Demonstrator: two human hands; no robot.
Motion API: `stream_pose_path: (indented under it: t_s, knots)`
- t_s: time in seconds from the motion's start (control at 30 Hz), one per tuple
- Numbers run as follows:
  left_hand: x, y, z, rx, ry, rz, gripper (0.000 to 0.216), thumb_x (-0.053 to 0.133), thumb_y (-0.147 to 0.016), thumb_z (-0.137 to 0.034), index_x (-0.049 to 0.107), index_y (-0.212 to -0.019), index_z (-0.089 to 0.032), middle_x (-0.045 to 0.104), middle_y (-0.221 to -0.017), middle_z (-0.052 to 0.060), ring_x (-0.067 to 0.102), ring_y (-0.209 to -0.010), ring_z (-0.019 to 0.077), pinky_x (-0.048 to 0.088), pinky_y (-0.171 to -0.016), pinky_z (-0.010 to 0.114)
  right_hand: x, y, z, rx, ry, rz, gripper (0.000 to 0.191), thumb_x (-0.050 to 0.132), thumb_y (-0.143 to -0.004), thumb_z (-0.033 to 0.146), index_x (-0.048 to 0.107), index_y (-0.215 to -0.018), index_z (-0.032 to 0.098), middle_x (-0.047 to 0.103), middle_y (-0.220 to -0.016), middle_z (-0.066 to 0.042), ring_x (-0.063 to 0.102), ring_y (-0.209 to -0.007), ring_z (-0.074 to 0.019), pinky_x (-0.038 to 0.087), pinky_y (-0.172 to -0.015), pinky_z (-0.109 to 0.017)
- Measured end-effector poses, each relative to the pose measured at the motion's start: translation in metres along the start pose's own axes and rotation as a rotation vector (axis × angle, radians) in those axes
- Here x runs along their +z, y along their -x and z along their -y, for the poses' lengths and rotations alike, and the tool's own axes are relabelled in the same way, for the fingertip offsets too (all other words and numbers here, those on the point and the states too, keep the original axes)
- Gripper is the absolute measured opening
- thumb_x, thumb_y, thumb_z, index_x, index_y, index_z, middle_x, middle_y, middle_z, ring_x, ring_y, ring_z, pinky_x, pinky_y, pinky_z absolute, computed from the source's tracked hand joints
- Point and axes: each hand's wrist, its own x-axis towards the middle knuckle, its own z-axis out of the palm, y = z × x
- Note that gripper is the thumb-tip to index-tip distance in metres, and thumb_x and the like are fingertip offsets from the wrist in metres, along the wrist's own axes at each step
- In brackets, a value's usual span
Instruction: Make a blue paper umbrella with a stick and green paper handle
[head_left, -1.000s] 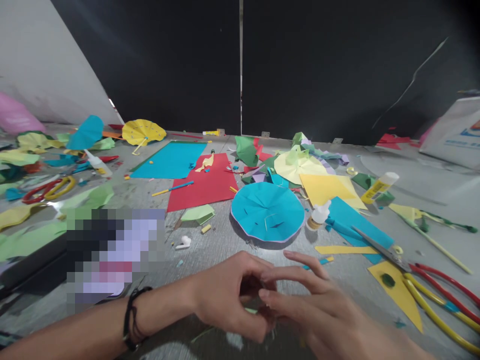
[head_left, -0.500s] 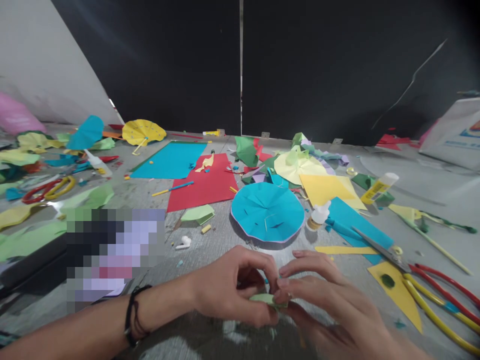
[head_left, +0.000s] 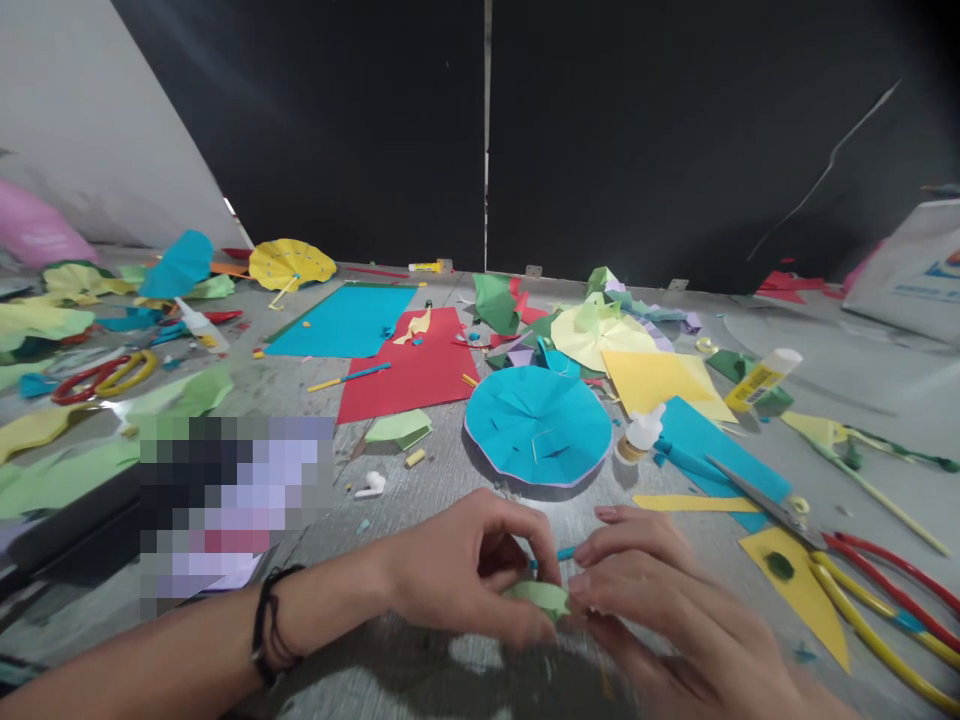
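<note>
Left hand (head_left: pixel 476 580) of the person is bent round, and its thumb and forefinger are pinched together on a small curved strip of light green paper (head_left: pixel 541 598), which is low in the middle of the view. One part of this strip is hidden by the fingers. Fingertips of the right hand (head_left: pixel 667 590) meet its other end; its thumb is partly covered, so I cannot tell if this hand grips or only touches. Both arms are cut off by the view's borders, the left with a black cord bracelet (head_left: pixel 268 630).

Just beyond the hands, a thin blue piece (head_left: pixel 566 553) shows only partly. To the right lie scissors (head_left: pixel 802 520), their handles cut at the edge. On the left, coarse squares cover a dark and lilac object (head_left: pixel 247 500), which I cannot identify. Farther are a pleated blue paper disc (head_left: pixel 538 420) and, just beside it, a small glue bottle (head_left: pixel 640 437). Behind, paper scraps (head_left: pixel 499 303) overlap, hard to separate, before a black panel (head_left: pixel 675 130). A white bag (head_left: pixel 911 270) is cut off at far right.
</note>
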Motion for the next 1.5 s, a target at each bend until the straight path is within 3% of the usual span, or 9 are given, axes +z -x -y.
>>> stream_pose_path:
  t_s: [0.13,0.27,0.47,0.67,0.93,1.07,1.17,1.3,1.5]
  knots:
    - [-0.003,-0.001,0.001,0.010,0.039,-0.050,0.046,0.095,-0.064,-0.043,0.070,-0.090,-0.016,0.051,-0.062,-0.008,0.032,-0.045,0.0038,0.024,-0.044,0.021,0.002,0.001,0.000,0.052,-0.011,-0.028,0.035,0.064,-0.087,-0.001,0.062,-0.114,0.022,0.077,-0.093,-0.003,0.073,-0.091,-0.0191,0.063,-0.086,-0.031]
    - [-0.002,-0.001,0.002,0.033,0.026,-0.082,0.045,0.095,-0.065,-0.042,0.070,-0.090,-0.015,0.052,-0.064,-0.007,0.030,-0.046,0.0031,0.021,-0.045,0.022,0.004,-0.001,0.003,0.185,-0.025,-0.018,0.038,0.070,-0.089,0.012,0.059,-0.123,0.025,0.075,-0.099,-0.004,0.074,-0.084,-0.0168,0.063,-0.074,-0.024]
    - [0.002,-0.001,0.005,0.065,0.057,-0.149,0.040,0.093,-0.069,-0.038,0.067,-0.089,-0.015,0.049,-0.063,-0.008,0.029,-0.047,0.0034,0.019,-0.045,0.022,0.006,-0.004,0.005,0.332,-0.092,0.013,0.038,0.065,-0.089,0.010,0.057,-0.121,0.028,0.073,-0.100,0.000,0.072,-0.083,-0.0139,0.063,-0.077,-0.023]
    - [0.002,0.000,0.003,0.116,0.085,-0.212,0.032,0.089,-0.074,-0.029,0.068,-0.095,-0.015,0.043,-0.059,-0.009,0.032,-0.048,0.0053,0.023,-0.047,0.022,0.010,0.001,0.001,0.464,-0.144,-0.031,0.041,0.058,-0.092,0.012,0.053,-0.129,0.028,0.070,-0.109,-0.004,0.072,-0.090,-0.0165,0.064,-0.079,-0.028]
    - [0.010,0.002,-0.002,0.185,-0.037,-0.318,0.019,0.077,-0.077,-0.019,0.069,-0.095,-0.015,0.055,-0.077,-0.002,0.036,-0.054,0.0054,0.025,-0.048,0.021,0.012,0.000,-0.006,0.639,-0.308,-0.083,0.033,0.051,-0.092,0.013,0.055,-0.121,0.028,0.070,-0.101,-0.003,0.073,-0.089,-0.0174,0.064,-0.077,-0.030]
    - [0.010,0.002,-0.005,0.216,-0.036,-0.323,0.017,0.075,-0.079,-0.016,0.071,-0.096,-0.016,0.060,-0.093,0.002,0.039,-0.055,0.0035,0.028,-0.048,0.021,0.010,0.001,-0.008,0.711,-0.414,-0.017,0.020,0.054,-0.099,0.021,0.058,-0.118,0.026,0.071,-0.104,-0.005,0.073,-0.093,-0.0181,0.064,-0.080,-0.031]
    - [0.010,0.002,-0.008,0.255,-0.064,-0.304,0.016,0.081,-0.077,-0.017,0.076,-0.092,-0.016,0.057,-0.105,0.003,0.043,-0.056,0.0016,0.032,-0.049,0.019,0.010,0.000,-0.007,0.723,-0.505,0.019,0.017,0.064,-0.099,0.029,0.060,-0.115,0.024,0.073,-0.110,-0.007,0.074,-0.095,-0.0188,0.064,-0.081,-0.032]
    - [0.011,0.002,-0.009,0.259,-0.104,-0.297,0.016,0.086,-0.077,-0.024,0.080,-0.091,-0.018,0.054,-0.117,0.006,0.050,-0.062,0.0023,0.037,-0.051,0.019,0.012,-0.003,-0.005,0.711,-0.527,-0.001,0.027,0.074,-0.092,0.025,0.064,-0.117,0.025,0.076,-0.100,-0.004,0.077,-0.087,-0.0172,0.066,-0.076,-0.026]
    - [0.012,0.005,-0.011,0.263,-0.080,-0.264,0.033,0.078,-0.083,-0.020,0.069,-0.114,-0.019,0.057,-0.115,0.007,0.053,-0.065,0.0053,0.037,-0.051,0.018,0.013,0.002,-0.003,0.445,-0.190,-0.130,0.030,0.070,-0.089,0.011,0.064,-0.112,0.028,0.077,-0.091,0.002,0.076,-0.076,-0.0127,0.063,-0.070,-0.019]
